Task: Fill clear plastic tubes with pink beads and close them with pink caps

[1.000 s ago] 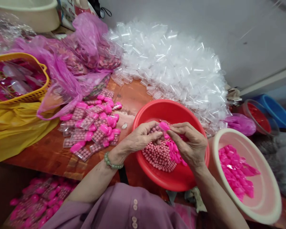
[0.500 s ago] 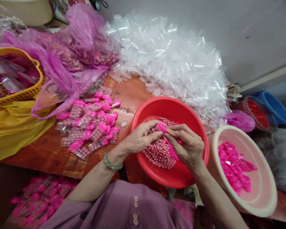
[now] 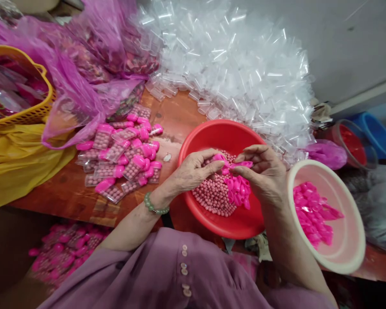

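Observation:
Over the red basin (image 3: 209,223), my left hand (image 3: 193,171) is closed on a small clear container, mostly hidden by the fingers, with a bright pink cap (image 3: 220,159) at its end. My right hand (image 3: 263,167) pinches a looped pink plastic piece (image 3: 243,164) between thumb and forefinger, right beside that cap. Whether the two pink parts touch, I cannot tell. Beneath the hands lie dusty-pink beads (image 3: 214,196) and a cluster of pink plastic pieces (image 3: 238,191).
Left of the basin lie bead-filled containers with pink caps (image 3: 116,150). A heap of clear empty containers (image 3: 231,64) fills the back. On the right stands a white tub (image 3: 347,253) of pink pieces. A yellow basket (image 3: 48,101) and purple bags (image 3: 80,98) are far left.
My right hand has moved slightly up and right, its fingers opening wider around a looped pink piece. My left hand still holds the capped container. The whole view has shifted a little.

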A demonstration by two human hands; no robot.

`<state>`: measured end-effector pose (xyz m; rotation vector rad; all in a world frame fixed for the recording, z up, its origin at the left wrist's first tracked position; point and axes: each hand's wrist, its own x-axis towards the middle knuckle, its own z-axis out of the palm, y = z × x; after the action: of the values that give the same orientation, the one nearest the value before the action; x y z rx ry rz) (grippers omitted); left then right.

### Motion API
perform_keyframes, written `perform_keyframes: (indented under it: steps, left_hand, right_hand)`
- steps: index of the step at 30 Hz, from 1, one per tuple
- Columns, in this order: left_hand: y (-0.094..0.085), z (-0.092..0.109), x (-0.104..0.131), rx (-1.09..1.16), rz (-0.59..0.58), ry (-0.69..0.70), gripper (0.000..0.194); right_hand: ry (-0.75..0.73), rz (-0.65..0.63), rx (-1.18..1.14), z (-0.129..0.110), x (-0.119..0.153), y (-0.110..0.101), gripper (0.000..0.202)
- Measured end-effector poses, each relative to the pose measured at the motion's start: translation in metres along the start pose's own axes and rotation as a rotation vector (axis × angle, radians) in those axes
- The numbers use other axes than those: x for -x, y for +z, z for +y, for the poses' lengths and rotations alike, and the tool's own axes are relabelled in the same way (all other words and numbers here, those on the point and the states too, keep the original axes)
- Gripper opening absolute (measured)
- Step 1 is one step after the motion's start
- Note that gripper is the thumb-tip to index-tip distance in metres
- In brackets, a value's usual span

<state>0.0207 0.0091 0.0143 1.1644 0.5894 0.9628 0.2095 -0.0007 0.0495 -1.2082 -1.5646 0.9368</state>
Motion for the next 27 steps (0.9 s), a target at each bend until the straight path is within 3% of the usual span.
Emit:
perform_keyframes:
  steps: [5, 9, 12, 21, 27]
  left_hand:
    - [0.001, -0.002, 0.0, -0.032, 0.019, -0.025, 0.024]
    - [0.0, -0.007, -0.001, -0.048, 0.033, -0.045, 0.02]
    - [-0.001, -0.012, -0.001, -0.113, 0.034, -0.057, 0.014]
    - [0.0, -0.006, -0.001, -0.169, -0.037, -0.104, 0.016]
    - [0.001, -0.009, -0.001, -0.136, -0.024, -0.051, 0.016]
  right_hand:
    - [-0.091, 0.037, 0.208, 0.001, 0.002, 0.011, 0.027]
    - [-0.246, -0.137, 0.476, -0.006, -0.001, 0.013, 0.034]
    - [-0.271, -0.188, 0.51, -0.012, -0.004, 0.014, 0.033]
    - [-0.056, -0.009, 0.187, 0.0, 0.002, 0.025, 0.021]
    - [-0.103, 0.084, 0.279, 0.002, 0.007, 0.031, 0.023]
